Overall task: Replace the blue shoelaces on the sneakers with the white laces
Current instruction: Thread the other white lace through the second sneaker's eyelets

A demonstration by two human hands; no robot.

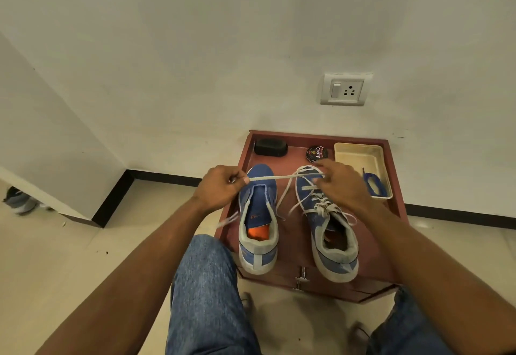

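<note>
One sneaker (325, 223) was nearly laced white, left hand (220, 187) pinching the white lace (279, 178) taut, right hand (339, 180) pinching at the eyelets, other sneaker (258, 215) bare.

a black shoe brush (270, 147) and a round polish tin (316, 153) are lying just beyond the grip on the red-brown cabinet (293, 231); a wall socket (345, 90) is sitting higher up.

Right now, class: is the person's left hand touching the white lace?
Touching. The head view shows the left hand pinching the white lace, which runs taut from its fingers toward the right sneaker.
</note>
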